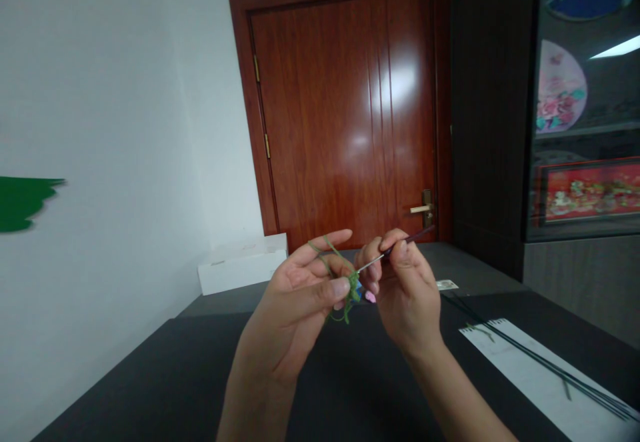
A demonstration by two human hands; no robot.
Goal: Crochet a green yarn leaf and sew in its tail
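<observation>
Both hands are raised in front of me over a dark table (190, 375). My left hand (305, 295) pinches a small green crochet piece (350, 292) between thumb and fingers, and green yarn (325, 252) loops over its index finger. My right hand (400, 282) grips a crochet hook (395, 249) with a dark handle and metal tip. The tip sits in the green piece. Something small and pink and blue (367, 295) shows between the hands.
A white sheet (540, 379) with several thin dark green wires (540, 359) lies on the table at the right. A white box (243, 269) rests at the far edge by the wall. A closed wooden door (345, 115) and a dark cabinet (585, 102) stand behind.
</observation>
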